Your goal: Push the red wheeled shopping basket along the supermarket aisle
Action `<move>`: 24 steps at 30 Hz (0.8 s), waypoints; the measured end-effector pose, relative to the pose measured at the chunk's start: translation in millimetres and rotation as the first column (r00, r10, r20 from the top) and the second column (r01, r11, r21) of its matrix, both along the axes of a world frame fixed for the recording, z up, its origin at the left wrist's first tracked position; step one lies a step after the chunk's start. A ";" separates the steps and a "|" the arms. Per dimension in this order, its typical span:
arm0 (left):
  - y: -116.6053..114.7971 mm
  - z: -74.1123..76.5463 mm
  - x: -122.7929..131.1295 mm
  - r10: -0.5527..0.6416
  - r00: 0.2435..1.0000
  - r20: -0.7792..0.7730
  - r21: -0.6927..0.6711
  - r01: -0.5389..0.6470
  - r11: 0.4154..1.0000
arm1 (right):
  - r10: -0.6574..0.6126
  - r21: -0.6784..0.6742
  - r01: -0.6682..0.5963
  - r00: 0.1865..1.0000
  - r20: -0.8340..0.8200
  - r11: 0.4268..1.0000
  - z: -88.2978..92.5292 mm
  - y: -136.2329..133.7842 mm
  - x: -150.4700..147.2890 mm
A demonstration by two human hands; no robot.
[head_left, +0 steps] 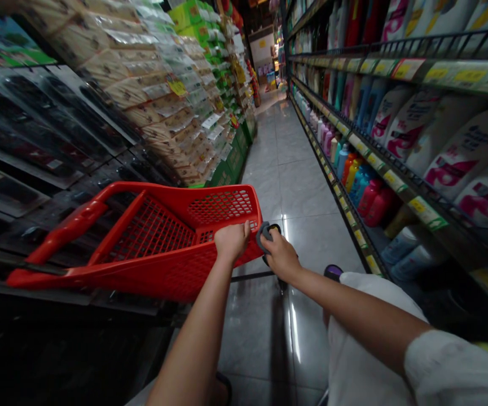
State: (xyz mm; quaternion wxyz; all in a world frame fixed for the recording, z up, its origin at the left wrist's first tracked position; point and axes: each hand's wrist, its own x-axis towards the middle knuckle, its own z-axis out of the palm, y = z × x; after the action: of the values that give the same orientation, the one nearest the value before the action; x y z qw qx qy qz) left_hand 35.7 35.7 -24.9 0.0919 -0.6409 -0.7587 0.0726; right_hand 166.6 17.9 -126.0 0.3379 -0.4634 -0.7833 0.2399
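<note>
The left hand (232,241) curled closed over the rim of a red plastic rolling shopping basket (154,279), which stood at nine o'clock from the hands. The right hand's fingers (278,254) wrapped tightly around a grey handle (264,234) at the basket's corner. Shelves of shampoo bottles (366,135) ran at two o'clock, packaged goods (142,96) hung at eleven, and a tiled aisle floor (286,186) stretched toward twelve.
</note>
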 end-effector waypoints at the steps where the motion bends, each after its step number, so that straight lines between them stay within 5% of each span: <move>1: 1.9 -0.3 0.0 0.002 1.000 0.009 -0.001 -0.002 1.000 | 0.020 -0.017 -0.022 0.998 -0.067 1.000 -6.6 -3.8 -2.2; 4: 5.1 0.2 0.6 0.011 0.999 0.030 -0.014 -0.011 1.000 | -0.123 -0.229 0.039 0.923 -0.364 0.973 -27.3 1.9 -9.9; 7: 4.9 3.9 1.7 0.022 1.000 0.022 -0.036 -0.022 0.999 | -0.377 -0.473 0.100 0.754 -0.537 0.875 -34.9 27.6 -14.2; 10: 3.6 9.1 1.0 0.017 0.999 0.027 -0.108 -0.014 0.994 | -0.316 -0.358 0.093 0.704 -0.636 0.929 -30.4 53.6 -14.2; 13: 3.8 13.8 -2.2 0.011 0.999 0.050 -0.183 -0.002 0.983 | -0.173 -0.224 0.044 0.782 -0.599 0.974 -35.0 62.3 -16.4; 19: 4.8 20.5 -5.8 0.034 0.997 0.069 -0.274 -0.014 0.962 | -0.302 -0.557 -0.011 0.831 -0.467 0.830 -69.9 46.4 -35.3; 21: 4.3 21.7 -5.0 0.035 0.997 0.062 -0.278 -0.016 0.961 | -0.351 -0.553 0.000 0.772 -0.530 0.833 -63.7 49.7 -37.6; 24: 3.4 21.9 -3.2 0.031 0.999 0.045 -0.268 -0.017 0.963 | -0.300 -0.379 0.041 0.691 -0.658 0.925 -37.0 64.7 -30.4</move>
State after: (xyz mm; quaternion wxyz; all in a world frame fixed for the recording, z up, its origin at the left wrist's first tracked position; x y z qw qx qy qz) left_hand 32.5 39.1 -3.1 -0.0150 -0.6398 -0.7517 0.1597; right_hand 136.2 82.6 -163.0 0.5485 -0.4585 -0.4943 0.4946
